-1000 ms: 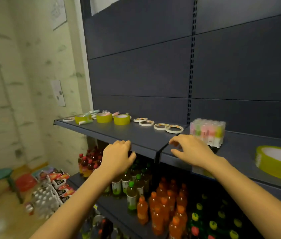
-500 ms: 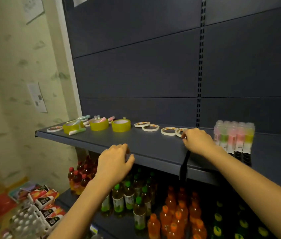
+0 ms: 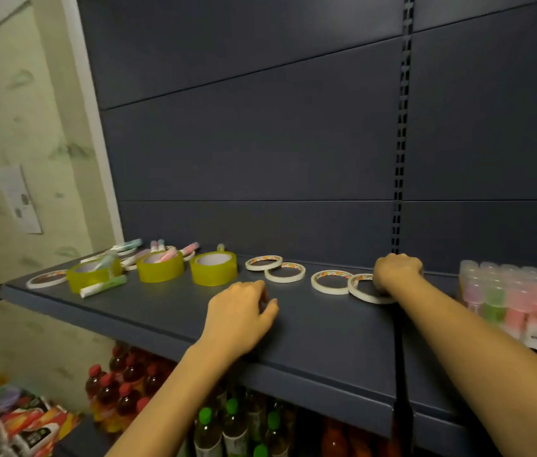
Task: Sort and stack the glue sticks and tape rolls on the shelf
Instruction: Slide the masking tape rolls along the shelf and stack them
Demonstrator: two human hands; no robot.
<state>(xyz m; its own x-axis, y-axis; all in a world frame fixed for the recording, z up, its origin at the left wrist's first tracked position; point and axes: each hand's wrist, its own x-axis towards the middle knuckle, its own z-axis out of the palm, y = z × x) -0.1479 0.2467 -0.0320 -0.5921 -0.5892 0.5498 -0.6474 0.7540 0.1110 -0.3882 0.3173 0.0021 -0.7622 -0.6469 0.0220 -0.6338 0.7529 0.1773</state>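
Three yellow tape rolls (image 3: pixel 213 268) stand at the left of the dark shelf (image 3: pixel 326 341). Loose glue sticks (image 3: pixel 103 286) lie on, in and behind the two left rolls. Several thin white tape rings (image 3: pixel 285 272) lie flat in a row along the middle. My right hand (image 3: pixel 395 272) has its fingers curled down on the far right edge of the rightmost ring (image 3: pixel 364 293). My left hand (image 3: pixel 240 311) rests on the shelf in front of the rings, fingers loosely bent, holding nothing. A wrapped pack of pastel glue sticks (image 3: pixel 517 298) stands at the right.
Another white ring (image 3: pixel 46 278) lies at the shelf's left end. A black divider (image 3: pixel 400 374) crosses the shelf under my right forearm. Drink bottles (image 3: pixel 122 387) fill the shelf below. Packaged goods (image 3: pixel 23 427) sit on the floor at lower left.
My right hand has gone from the shelf's front edge back to the rightmost white ring and curled onto it. My left hand has moved up from the edge onto the shelf top.
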